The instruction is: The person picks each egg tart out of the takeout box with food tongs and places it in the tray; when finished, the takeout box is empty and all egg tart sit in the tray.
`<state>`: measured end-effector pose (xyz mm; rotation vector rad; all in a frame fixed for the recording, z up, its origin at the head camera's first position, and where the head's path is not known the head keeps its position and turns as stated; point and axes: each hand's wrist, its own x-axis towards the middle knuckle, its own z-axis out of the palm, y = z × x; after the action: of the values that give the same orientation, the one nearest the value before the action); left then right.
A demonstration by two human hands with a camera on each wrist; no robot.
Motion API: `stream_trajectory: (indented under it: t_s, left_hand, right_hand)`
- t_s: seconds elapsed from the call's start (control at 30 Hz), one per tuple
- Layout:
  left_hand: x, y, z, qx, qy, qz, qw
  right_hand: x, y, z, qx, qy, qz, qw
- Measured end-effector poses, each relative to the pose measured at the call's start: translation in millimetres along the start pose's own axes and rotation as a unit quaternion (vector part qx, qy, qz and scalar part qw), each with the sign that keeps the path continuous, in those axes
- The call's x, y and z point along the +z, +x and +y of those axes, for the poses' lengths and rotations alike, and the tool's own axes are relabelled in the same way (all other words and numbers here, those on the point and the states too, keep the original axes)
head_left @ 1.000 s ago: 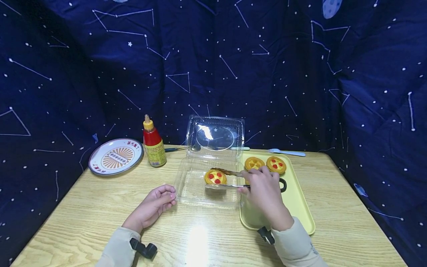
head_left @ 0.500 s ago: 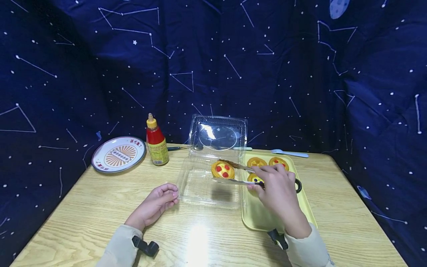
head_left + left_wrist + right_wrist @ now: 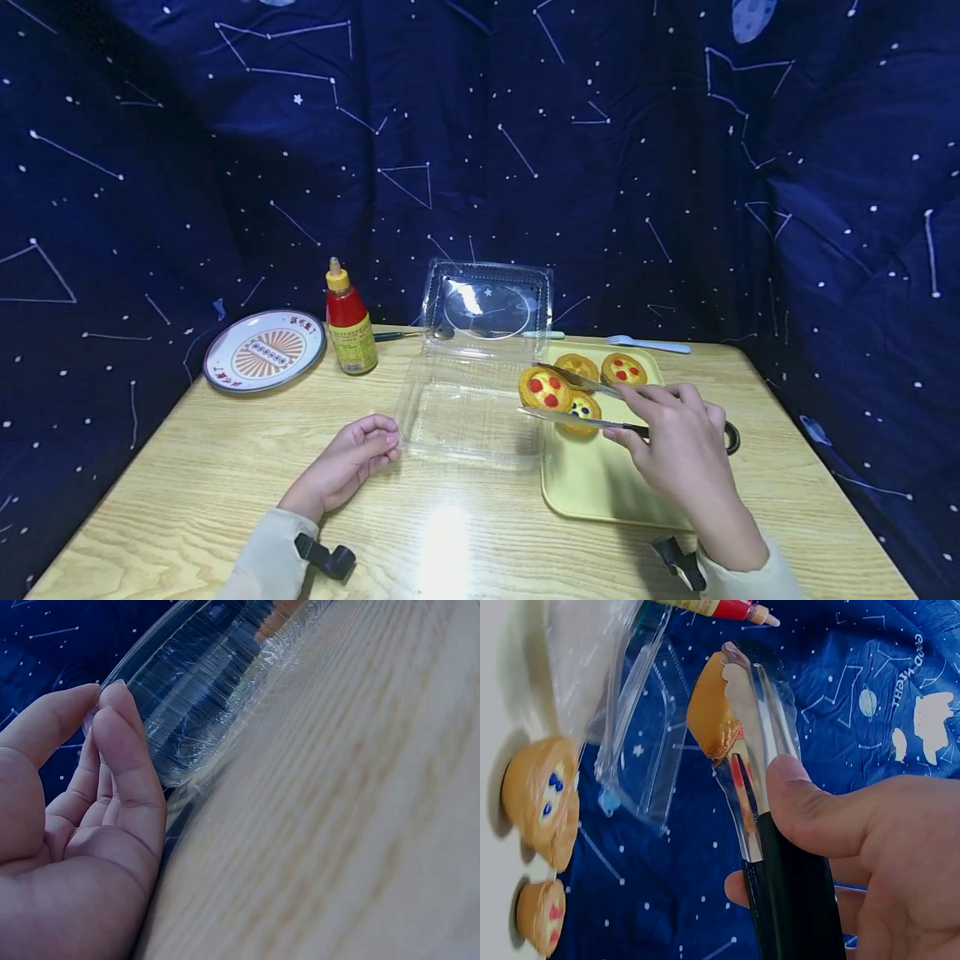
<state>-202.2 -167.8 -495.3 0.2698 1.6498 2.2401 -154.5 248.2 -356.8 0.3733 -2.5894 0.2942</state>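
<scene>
My right hand (image 3: 678, 437) grips black-handled metal tongs (image 3: 791, 862) over the yellow tray (image 3: 600, 483). A small tart with red dots (image 3: 543, 389) is held between the tong tips, raised above the tray's left edge. It partly covers a tart with blue dots (image 3: 582, 411) lying on the tray. Behind these lie a plain-topped tart (image 3: 576, 367) and a second red-dotted tart (image 3: 624, 369). At the left, my left hand (image 3: 347, 460) pinches the near left rim of a clear plastic clamshell box (image 3: 191, 712), thumb against fingertips. The box's lid (image 3: 487, 307) stands raised at the back.
A sauce bottle (image 3: 350, 327) with a yellow cap stands back left, beside a patterned plate (image 3: 264, 352). A blue fork (image 3: 648, 343) lies behind the tray, and a dark-handled utensil (image 3: 392, 336) lies left of the lid. The curtain (image 3: 480, 150) hangs behind the table.
My right hand has carried the tongs and the red-dotted tart rightward, from over the clear box to over the tray's left side. The left hand has stayed at the box rim.
</scene>
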Motion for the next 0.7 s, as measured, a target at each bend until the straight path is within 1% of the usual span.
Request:
stream_trajectory:
  t_s: [0.13,0.33,0.53,0.7]
  left_hand:
    - [0.8,0.3,-1.1,0.001,0.0,0.001,1.0]
    - [0.7,1.0,-1.1,0.002,0.004,-0.006,1.0]
    - [-0.8,1.4,-1.4,0.001,0.004,-0.004,1.0]
    - [-2.4,1.2,-2.7,0.002,0.0,-0.005,1.0]
  right_hand:
    - [-7.0,-5.0,15.7,0.009,-0.004,0.0,1.0]
    - [-13.3,-14.3,43.6,0.046,-0.006,-0.008,0.999]
    - [-10.7,-16.7,69.8,0.075,-0.004,-0.011,0.997]
    - [-7.4,-16.3,85.4,0.095,-0.019,-0.032,0.995]
